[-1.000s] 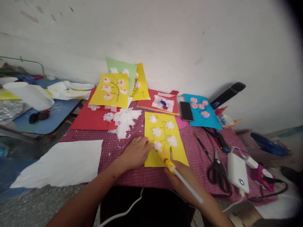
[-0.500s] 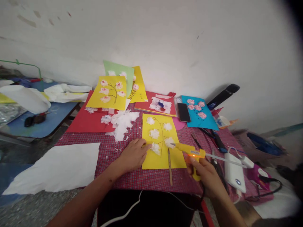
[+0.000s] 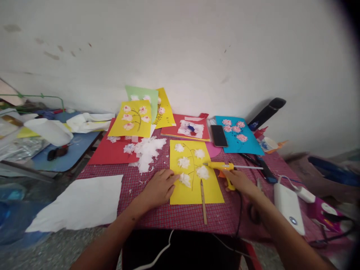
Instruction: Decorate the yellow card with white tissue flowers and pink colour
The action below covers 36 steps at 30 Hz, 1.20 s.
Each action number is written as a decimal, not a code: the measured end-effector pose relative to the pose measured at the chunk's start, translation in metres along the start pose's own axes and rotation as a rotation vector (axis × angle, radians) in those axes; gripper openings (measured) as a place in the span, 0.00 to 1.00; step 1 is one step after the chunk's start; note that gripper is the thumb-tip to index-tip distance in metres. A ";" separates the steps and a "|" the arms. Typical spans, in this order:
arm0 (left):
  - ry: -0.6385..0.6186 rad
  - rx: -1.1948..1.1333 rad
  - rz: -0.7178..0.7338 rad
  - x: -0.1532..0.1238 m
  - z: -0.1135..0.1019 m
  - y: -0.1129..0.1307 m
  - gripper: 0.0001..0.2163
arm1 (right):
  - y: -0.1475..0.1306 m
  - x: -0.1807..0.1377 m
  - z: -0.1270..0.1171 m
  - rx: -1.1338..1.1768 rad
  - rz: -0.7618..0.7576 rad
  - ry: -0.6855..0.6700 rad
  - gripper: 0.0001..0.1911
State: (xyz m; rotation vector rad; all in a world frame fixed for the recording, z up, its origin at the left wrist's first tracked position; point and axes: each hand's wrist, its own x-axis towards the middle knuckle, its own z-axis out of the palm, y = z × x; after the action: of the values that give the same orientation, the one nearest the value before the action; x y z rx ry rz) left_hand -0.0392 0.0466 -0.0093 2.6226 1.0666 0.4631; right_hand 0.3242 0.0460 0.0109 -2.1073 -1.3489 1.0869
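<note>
A yellow card (image 3: pixel 182 197) lies before me with drawn branches and several white paper flowers (image 3: pixel 185 179). My left hand (image 3: pixel 159 187) rests by its left edge, empty, its fingers partly spread and one fingertip at the lower left flower. My right hand (image 3: pixel 239 182) is wrapped around the handle of a yellow hot glue gun (image 3: pixel 221 165), its orange light on and a glue stick (image 3: pixel 247 167) poking out behind. The nozzle is over the card, just above the lower right flower. Low on the card lies a thin wooden stick (image 3: pixel 203 204), overhanging its near edge.
White paper petals (image 3: pixel 149 152) are heaped at the left, beside a torn white sheet (image 3: pixel 84 202). Finished flower cards (image 3: pixel 132 131) lean behind. A phone (image 3: pixel 218 135) lies against a blue card (image 3: pixel 250 146). A white power bank (image 3: pixel 288 208) and cables are at the right.
The glue gun has moved up and slightly right, off the lower right flower, and now points level to the left. My left hand stays nearly in place. The camera view has shifted a little.
</note>
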 end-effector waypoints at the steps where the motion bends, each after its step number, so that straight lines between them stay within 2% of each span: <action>1: 0.001 0.012 0.000 -0.003 -0.001 0.004 0.18 | -0.002 -0.002 -0.004 -0.105 -0.023 0.042 0.20; 3: 0.022 0.037 -0.020 -0.015 -0.002 0.013 0.16 | -0.005 -0.010 -0.007 -0.265 -0.082 0.138 0.18; 5: 0.070 0.012 -0.023 -0.031 -0.003 0.022 0.14 | -0.005 -0.025 0.001 -0.518 -0.229 0.248 0.18; 7: 0.120 -0.031 -0.050 -0.048 -0.007 0.022 0.12 | -0.002 -0.044 0.018 -0.557 -0.440 0.159 0.15; 9: 0.188 -0.004 -0.151 -0.061 -0.015 0.010 0.10 | -0.001 -0.061 0.040 -0.547 -0.556 0.025 0.15; 12: 0.276 0.118 -0.356 -0.068 -0.033 -0.025 0.09 | -0.008 -0.079 0.070 -0.606 -0.541 -0.002 0.15; 14: 0.290 0.215 -0.449 -0.065 -0.045 -0.049 0.09 | -0.015 -0.083 0.083 -0.676 -0.491 0.004 0.14; 17: 0.157 0.282 -0.406 -0.055 -0.053 -0.070 0.12 | -0.020 -0.083 0.091 -0.725 -0.446 0.000 0.13; 22: 0.047 0.301 -0.389 -0.044 -0.051 -0.073 0.11 | -0.008 -0.080 0.093 -0.754 -0.506 0.042 0.22; 30: 0.113 0.139 -0.469 -0.054 -0.053 -0.076 0.08 | -0.001 -0.076 0.086 -0.790 -0.503 0.027 0.15; 33: 0.121 0.081 -0.498 -0.058 -0.054 -0.077 0.08 | 0.004 -0.073 0.080 -0.697 -0.540 0.017 0.10; 36: 0.129 0.045 -0.481 -0.063 -0.053 -0.078 0.09 | 0.013 -0.071 0.074 -0.518 -0.580 0.033 0.11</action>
State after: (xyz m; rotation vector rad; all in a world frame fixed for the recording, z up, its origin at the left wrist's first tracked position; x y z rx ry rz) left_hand -0.1512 0.0631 -0.0010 2.2790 1.7029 0.5012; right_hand 0.2573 -0.0280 -0.0158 -1.8176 -2.2143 0.4929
